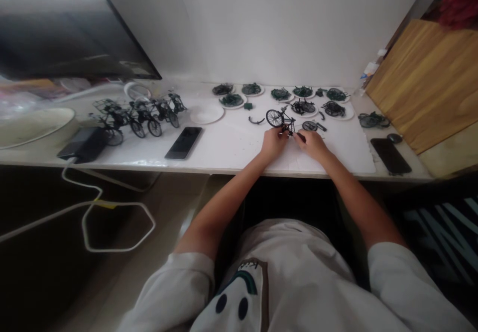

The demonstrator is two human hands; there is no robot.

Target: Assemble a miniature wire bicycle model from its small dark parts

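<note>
A partly built black model bicycle [286, 115], one spoked wheel [275, 118] on it, is tilted up between my two hands over the white table. My left hand [275, 142] is closed on the lower part of its frame. My right hand [310, 142] has its fingers pinched together at the frame's near right side; whatever small piece is in them is hidden. Just beyond my right hand lies a loose wheel [309, 125]. A curved black part [256, 121], like a mudguard, rests left of the bicycle.
White plates [207, 114] stand along the back, several holding dark bicycle parts. Finished model bicycles [144, 115] stand at the left near a phone [183, 143] and a black power adapter [84, 144]. Another phone [391, 156] lies right, before a wooden board [425, 83].
</note>
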